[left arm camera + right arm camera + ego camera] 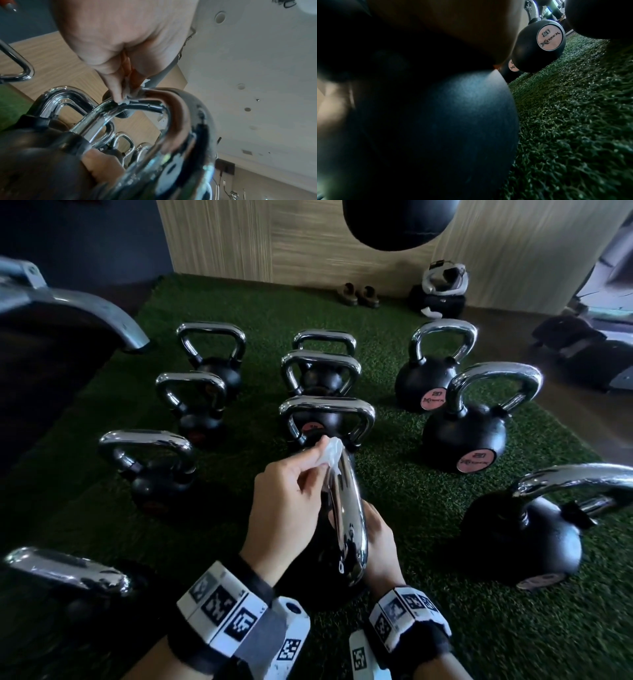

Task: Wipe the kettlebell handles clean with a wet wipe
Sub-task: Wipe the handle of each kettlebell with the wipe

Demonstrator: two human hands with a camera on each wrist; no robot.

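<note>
Wiping step: left hand (pixel 284 505) grip is pinching the wet wipe (pixel 331 451) against the near kettlebell's handle (pixel 347 508), far end. Right hand (pixel 378 537) is bracing the body; grip indeterminate. Next: likely drawing the wipe nearward.

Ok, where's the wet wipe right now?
In the head view the wet wipe is pinched in the left hand, pressed on the far end of the nearest kettlebell's chrome handle, centre frame.
</note>
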